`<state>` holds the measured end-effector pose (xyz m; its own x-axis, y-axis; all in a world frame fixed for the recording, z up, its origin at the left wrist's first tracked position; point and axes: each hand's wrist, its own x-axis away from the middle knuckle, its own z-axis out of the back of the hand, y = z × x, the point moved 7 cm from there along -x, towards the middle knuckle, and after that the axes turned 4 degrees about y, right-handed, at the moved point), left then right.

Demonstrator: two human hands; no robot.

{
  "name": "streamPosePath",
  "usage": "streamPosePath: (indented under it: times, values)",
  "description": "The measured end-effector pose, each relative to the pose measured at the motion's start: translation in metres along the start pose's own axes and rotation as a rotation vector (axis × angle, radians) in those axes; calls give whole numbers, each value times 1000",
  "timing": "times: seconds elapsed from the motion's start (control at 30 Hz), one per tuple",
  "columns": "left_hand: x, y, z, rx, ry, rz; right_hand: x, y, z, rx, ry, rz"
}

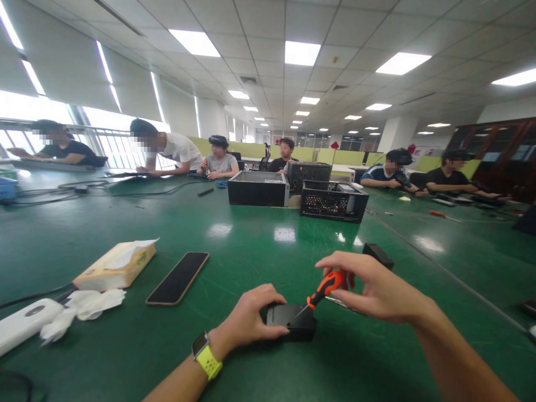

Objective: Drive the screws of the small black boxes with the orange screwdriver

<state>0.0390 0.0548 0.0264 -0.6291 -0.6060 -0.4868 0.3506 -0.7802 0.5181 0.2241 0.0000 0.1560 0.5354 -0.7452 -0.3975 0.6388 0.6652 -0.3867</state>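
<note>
My left hand [253, 314] grips the left end of a small black box [295, 322] that lies on the green table, thumb along its near edge and fingers over the far side. In my right hand [368, 285] is an orange and black screwdriver [325, 287], its handle held between thumb and fingers. The tool slants down to the left, and its shaft reaches the top of the box. Whether the tip sits in a screw is too small to tell. Behind my right hand stands another black block [378, 255], partly covered by it.
Left on the table [188, 346] lie a phone [178, 278], a tissue pack [117, 265], crumpled tissues [92, 304] and a white device [29, 324]. Opened computer cases [257, 190] stand ahead. Another screwdriver [439, 214] lies far right. Several people sit or lean around the far edges.
</note>
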Motion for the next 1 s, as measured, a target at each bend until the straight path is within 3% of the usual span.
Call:
streamPosePath:
  times: [0.2, 0.4, 0.63, 0.8, 1.0]
  values:
    - [0, 0, 0, 5, 3, -1, 1, 6, -2, 100, 12, -2]
    - [0, 0, 0, -5, -3, 6, 3, -2, -1, -10, -5, 74]
    - [0, -2, -1, 11, 0, 5, 2, 2, -3, 114, -2, 4]
    - [0, 0, 0, -14, -7, 7, 2, -2, 0, 41, 7, 54]
    - [0, -3, -2, -2, -3, 2, 4, 3, 0, 89, -19, 11]
